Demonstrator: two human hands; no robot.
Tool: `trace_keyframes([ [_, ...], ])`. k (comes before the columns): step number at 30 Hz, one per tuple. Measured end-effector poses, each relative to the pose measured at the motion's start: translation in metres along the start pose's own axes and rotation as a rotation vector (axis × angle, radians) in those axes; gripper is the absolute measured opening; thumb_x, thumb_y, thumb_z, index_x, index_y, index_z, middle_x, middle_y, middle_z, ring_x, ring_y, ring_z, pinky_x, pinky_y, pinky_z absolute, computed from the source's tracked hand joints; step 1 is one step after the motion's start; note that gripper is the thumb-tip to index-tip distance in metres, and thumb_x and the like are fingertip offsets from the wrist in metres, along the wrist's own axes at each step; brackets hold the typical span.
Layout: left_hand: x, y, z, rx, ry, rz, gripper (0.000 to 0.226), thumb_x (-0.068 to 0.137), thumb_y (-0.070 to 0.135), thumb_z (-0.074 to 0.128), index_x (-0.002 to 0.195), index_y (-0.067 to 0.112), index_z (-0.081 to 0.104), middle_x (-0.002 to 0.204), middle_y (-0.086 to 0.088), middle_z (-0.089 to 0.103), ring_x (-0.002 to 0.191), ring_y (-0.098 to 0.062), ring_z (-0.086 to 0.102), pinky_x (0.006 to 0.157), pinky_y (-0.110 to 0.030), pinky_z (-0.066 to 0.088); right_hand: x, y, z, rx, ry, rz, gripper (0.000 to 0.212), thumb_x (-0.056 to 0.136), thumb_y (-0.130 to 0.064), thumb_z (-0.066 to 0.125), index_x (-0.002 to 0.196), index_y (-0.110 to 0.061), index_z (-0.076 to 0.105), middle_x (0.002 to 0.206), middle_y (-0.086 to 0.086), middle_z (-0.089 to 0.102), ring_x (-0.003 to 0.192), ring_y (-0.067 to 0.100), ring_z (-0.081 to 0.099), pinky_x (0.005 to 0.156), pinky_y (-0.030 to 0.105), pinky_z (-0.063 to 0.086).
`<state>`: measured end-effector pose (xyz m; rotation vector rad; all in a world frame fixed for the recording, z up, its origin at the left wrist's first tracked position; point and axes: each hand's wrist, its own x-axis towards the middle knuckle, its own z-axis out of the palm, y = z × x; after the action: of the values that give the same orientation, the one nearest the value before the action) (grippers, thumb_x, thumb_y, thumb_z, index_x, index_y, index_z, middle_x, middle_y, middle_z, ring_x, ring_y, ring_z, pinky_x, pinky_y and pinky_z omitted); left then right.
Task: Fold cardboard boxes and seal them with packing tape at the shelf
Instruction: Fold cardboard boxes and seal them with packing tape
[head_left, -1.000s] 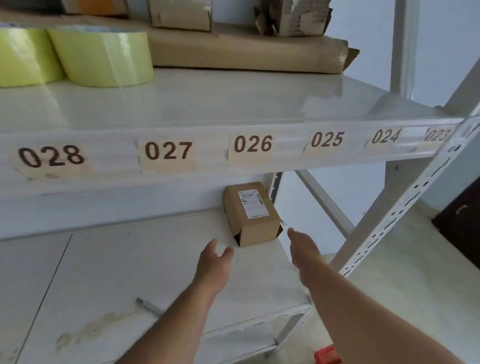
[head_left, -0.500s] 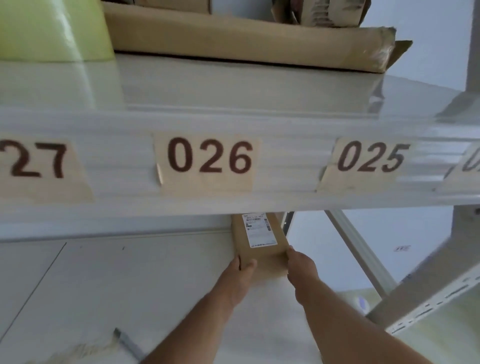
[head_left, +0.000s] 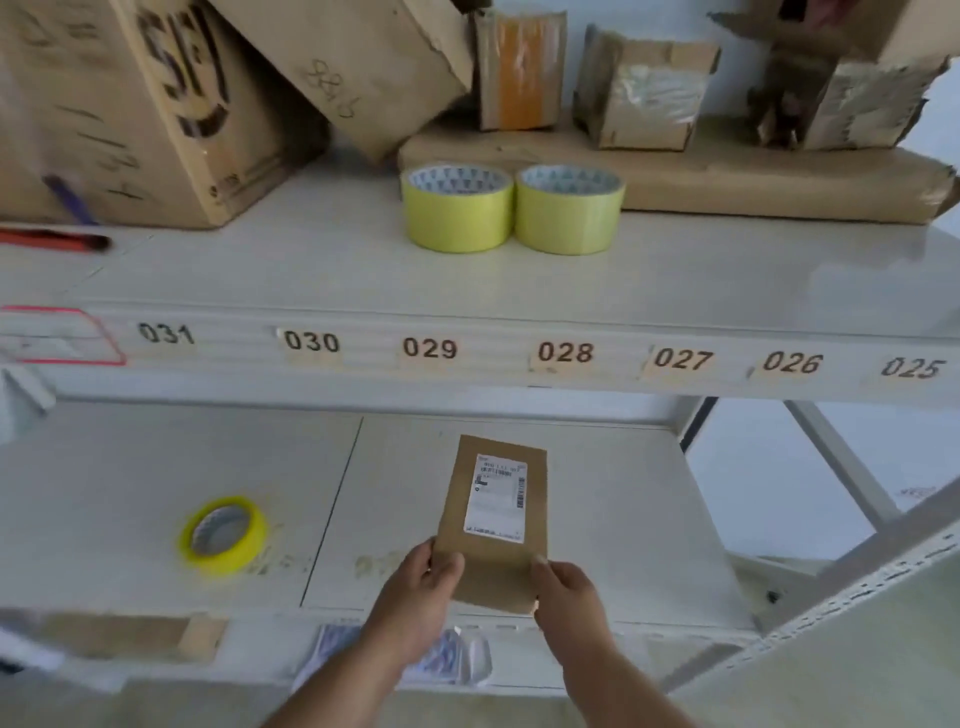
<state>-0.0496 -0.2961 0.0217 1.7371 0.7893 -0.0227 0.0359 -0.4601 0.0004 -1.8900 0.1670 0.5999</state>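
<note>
Your left hand (head_left: 423, 582) and right hand (head_left: 566, 590) pinch the near corners of the flat brown cardboard box with a white label (head_left: 493, 519) at lower centre, its long axis running away from you over the lower shelf (head_left: 623, 519), both hands equally near.
</note>
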Motion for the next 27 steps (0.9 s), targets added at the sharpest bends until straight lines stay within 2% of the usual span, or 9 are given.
trace_keyframes([
  [4,-0.012,-0.049,-0.06,0.051,0.069,-0.079,0.032,0.105,0.047,0.051,0.133,0.032,0.059,0.124,0.013,0.065,0.11,-0.008,0.061,0.088,-0.028,0.047,-0.034,0.006,0.062,-0.069,-0.092,0.0,0.022,0.106,-0.033,0.053,0.094,-0.024,0.069,0.096,-0.006,0.071,0.093,0.015,0.065,0.084,0.034,0.05],
  [8,-0.006,-0.084,-0.092,0.034,0.076,-0.135,0.025,0.105,0.039,0.053,0.128,0.031,0.058,0.127,0.01,0.065,0.111,-0.01,0.06,0.083,-0.026,0.043,-0.037,0.012,0.099,-0.132,-0.151,0.041,0.019,0.104,-0.034,0.057,0.104,-0.021,0.071,0.101,-0.003,0.073,0.093,0.012,0.066,0.075,0.028,0.049],
  [12,0.011,-0.106,-0.099,0.036,0.109,-0.169,0.022,0.105,0.036,0.055,0.123,0.023,0.059,0.116,0.009,0.064,0.11,-0.013,0.059,0.085,-0.027,0.04,-0.02,0.023,0.123,-0.204,-0.167,0.096,0.017,0.101,-0.034,0.062,0.102,-0.019,0.069,0.095,-0.005,0.072,0.084,0.012,0.065,0.064,0.025,0.044],
  [16,0.022,-0.123,-0.101,0.106,0.147,-0.275,0.019,0.102,0.037,0.059,0.112,0.021,0.058,0.109,0.004,0.065,0.107,-0.019,0.062,0.086,-0.03,0.042,0.012,0.05,0.137,-0.317,-0.247,0.16,0.038,0.083,-0.052,0.061,0.092,-0.016,0.07,0.081,-0.003,0.072,0.07,0.018,0.064,0.064,0.027,0.046],
  [18,0.029,-0.129,-0.102,0.109,0.175,-0.297,0.025,0.1,0.038,0.062,0.116,0.019,0.057,0.112,0.001,0.068,0.103,-0.017,0.063,0.083,-0.029,0.042,0.015,0.047,0.136,-0.342,-0.271,0.122,0.032,0.091,-0.05,0.062,0.095,-0.02,0.071,0.083,-0.004,0.074,0.073,0.016,0.066,0.066,0.027,0.047],
  [20,0.039,-0.136,-0.104,0.141,0.181,-0.294,0.029,0.098,0.04,0.064,0.119,0.019,0.061,0.111,0.0,0.07,0.099,-0.013,0.065,0.081,-0.029,0.045,0.017,0.04,0.135,-0.331,-0.291,0.067,0.025,0.099,-0.041,0.06,0.09,-0.021,0.07,0.074,-0.007,0.072,0.061,0.01,0.059,0.064,0.028,0.042],
  [23,0.042,-0.133,-0.101,0.149,0.166,-0.267,0.016,0.101,0.034,0.061,0.109,0.022,0.066,0.105,-0.001,0.069,0.089,-0.006,0.063,0.072,-0.024,0.046,0.015,0.041,0.132,-0.343,-0.354,0.076,0.025,0.105,-0.035,0.053,0.089,-0.03,0.071,0.076,-0.005,0.07,0.056,0.005,0.052,0.064,0.028,0.04],
  [25,0.041,-0.132,-0.097,0.142,0.17,-0.263,0.015,0.103,0.037,0.058,0.109,0.024,0.062,0.103,0.004,0.067,0.091,-0.005,0.06,0.077,-0.026,0.045,0.006,0.034,0.134,-0.318,-0.349,0.077,0.029,0.106,-0.034,0.052,0.086,-0.037,0.072,0.079,-0.009,0.07,0.068,0.009,0.058,0.067,0.025,0.042],
  [27,0.045,-0.136,-0.098,0.076,0.136,-0.305,0.026,0.104,0.044,0.054,0.117,0.023,0.06,0.109,0.003,0.067,0.099,-0.011,0.061,0.089,-0.031,0.046,-0.005,0.019,0.138,-0.281,-0.283,0.047,0.026,0.106,-0.035,0.053,0.09,-0.039,0.073,0.083,-0.016,0.071,0.075,0.002,0.061,0.068,0.015,0.043],
])
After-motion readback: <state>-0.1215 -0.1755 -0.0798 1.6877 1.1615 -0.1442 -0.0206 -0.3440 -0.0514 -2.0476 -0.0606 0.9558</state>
